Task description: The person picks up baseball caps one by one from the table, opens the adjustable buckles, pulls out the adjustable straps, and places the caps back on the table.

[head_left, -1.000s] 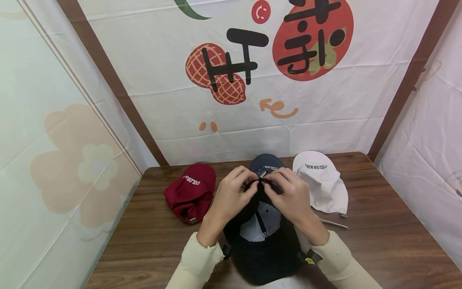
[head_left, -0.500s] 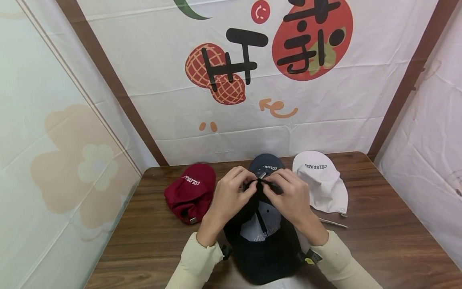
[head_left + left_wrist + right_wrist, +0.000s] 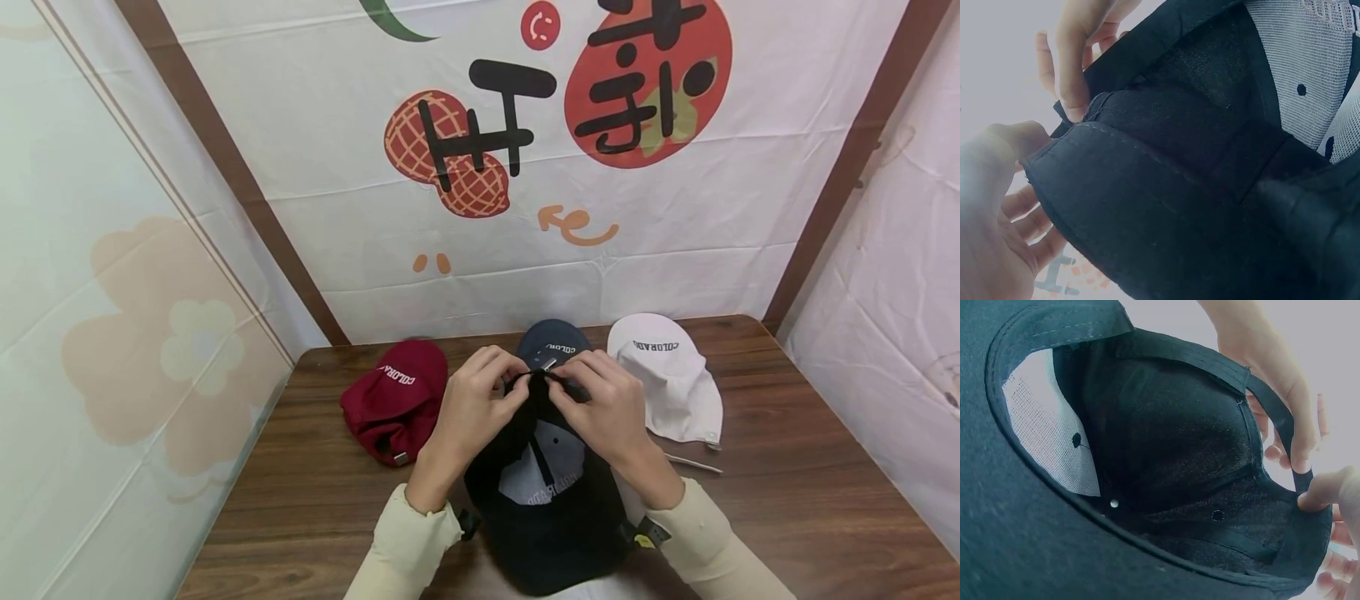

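A black baseball cap [image 3: 555, 542] lies on the table with its brim towards me and its hollow side up, showing a pale mesh lining panel [image 3: 1054, 425]. My left hand [image 3: 476, 408] and right hand [image 3: 607, 408] meet at its back opening. Thumb and fingers of the left hand pinch the narrow back strap [image 3: 1275, 412]. Those of the right hand pinch the cap's rear edge where the strap meets it. Both hands' fingertips are close together. Whether the strap's end is fastened cannot be seen.
Behind the hands lie a dark red cap [image 3: 397, 396] on the left, a navy cap [image 3: 551, 337] partly hidden in the middle, and a white cap [image 3: 667, 379] on the right. A thin white stick-like piece [image 3: 693, 463] lies near the right wrist. Fabric walls enclose the wooden table [image 3: 780, 467].
The fingertips of my left hand have shifted very slightly left, and a little more of the strap shows between the two hands. The caps have stayed in place.
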`<action>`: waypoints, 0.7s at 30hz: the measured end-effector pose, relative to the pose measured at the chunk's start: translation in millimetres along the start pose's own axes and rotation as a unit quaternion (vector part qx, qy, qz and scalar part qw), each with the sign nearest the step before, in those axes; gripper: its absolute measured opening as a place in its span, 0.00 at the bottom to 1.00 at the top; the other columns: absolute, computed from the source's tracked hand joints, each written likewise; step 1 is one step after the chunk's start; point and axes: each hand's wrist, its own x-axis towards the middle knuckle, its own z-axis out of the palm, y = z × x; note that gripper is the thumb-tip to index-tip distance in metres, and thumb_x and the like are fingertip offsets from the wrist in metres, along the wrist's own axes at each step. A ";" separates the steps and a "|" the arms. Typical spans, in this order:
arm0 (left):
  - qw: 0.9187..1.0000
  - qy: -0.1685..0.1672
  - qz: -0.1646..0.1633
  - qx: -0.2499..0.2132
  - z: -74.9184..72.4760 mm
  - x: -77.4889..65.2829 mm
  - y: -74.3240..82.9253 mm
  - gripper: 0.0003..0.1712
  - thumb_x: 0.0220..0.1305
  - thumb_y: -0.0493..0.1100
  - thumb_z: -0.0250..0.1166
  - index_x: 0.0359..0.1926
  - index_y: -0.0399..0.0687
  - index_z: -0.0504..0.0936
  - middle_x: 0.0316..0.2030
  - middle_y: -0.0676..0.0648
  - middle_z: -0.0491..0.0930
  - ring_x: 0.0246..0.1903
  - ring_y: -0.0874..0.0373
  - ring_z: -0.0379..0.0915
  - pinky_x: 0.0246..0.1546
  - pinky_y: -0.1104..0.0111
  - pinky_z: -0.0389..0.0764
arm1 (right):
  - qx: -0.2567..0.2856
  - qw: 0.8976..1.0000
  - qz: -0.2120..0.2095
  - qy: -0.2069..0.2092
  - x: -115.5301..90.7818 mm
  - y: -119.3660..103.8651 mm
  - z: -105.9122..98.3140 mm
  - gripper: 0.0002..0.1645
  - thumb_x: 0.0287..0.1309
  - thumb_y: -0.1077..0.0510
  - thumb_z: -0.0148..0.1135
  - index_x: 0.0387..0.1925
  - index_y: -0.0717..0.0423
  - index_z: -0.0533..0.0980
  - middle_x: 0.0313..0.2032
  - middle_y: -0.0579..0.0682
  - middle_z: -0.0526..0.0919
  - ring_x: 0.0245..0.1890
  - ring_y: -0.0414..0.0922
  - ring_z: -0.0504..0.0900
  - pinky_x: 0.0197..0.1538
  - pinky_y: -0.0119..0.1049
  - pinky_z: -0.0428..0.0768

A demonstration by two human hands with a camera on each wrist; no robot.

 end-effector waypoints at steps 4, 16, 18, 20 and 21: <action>1.000 0.001 0.001 -0.001 0.1 -0.8 -1.3 0.04 0.65 0.34 0.73 0.38 0.46 0.88 0.34 0.49 0.82 0.33 0.58 0.76 0.31 0.71 0.79 | -0.001 1.000 0.000 -0.002 -0.1 -0.6 -0.1 0.03 0.56 0.61 0.76 0.32 0.53 0.87 0.32 0.46 0.88 0.28 0.42 0.82 0.28 0.37 0.78; 1.000 0.000 -0.003 -0.001 -2.0 -1.8 -3.0 0.04 0.65 0.35 0.73 0.38 0.47 0.88 0.34 0.50 0.82 0.33 0.58 0.74 0.30 0.72 0.77 | -0.002 1.000 -0.001 -0.002 0.5 0.1 1.6 0.03 0.56 0.61 0.76 0.33 0.54 0.88 0.32 0.46 0.88 0.27 0.43 0.81 0.28 0.37 0.77; 1.000 0.002 -0.002 -0.002 -3.3 -2.2 -4.2 0.03 0.66 0.35 0.72 0.38 0.47 0.87 0.34 0.50 0.82 0.33 0.59 0.74 0.31 0.72 0.78 | -0.006 1.000 0.002 0.000 0.1 2.2 1.4 0.03 0.56 0.61 0.76 0.32 0.54 0.87 0.32 0.47 0.88 0.28 0.43 0.82 0.29 0.38 0.78; 1.000 0.008 -0.003 -0.004 -5.8 -2.4 -5.7 0.04 0.66 0.34 0.72 0.38 0.47 0.87 0.34 0.50 0.82 0.32 0.59 0.74 0.31 0.71 0.78 | -0.010 1.000 0.008 0.007 -0.1 5.4 0.2 0.04 0.54 0.62 0.77 0.31 0.55 0.87 0.31 0.47 0.88 0.28 0.44 0.82 0.30 0.38 0.78; 1.000 0.013 -0.004 -0.005 -7.4 -2.5 -6.8 0.04 0.66 0.34 0.71 0.38 0.47 0.87 0.34 0.49 0.81 0.32 0.59 0.74 0.31 0.71 0.78 | -0.012 1.000 0.012 0.011 0.1 7.1 -0.9 0.04 0.54 0.62 0.77 0.31 0.56 0.86 0.31 0.48 0.88 0.28 0.44 0.82 0.30 0.39 0.78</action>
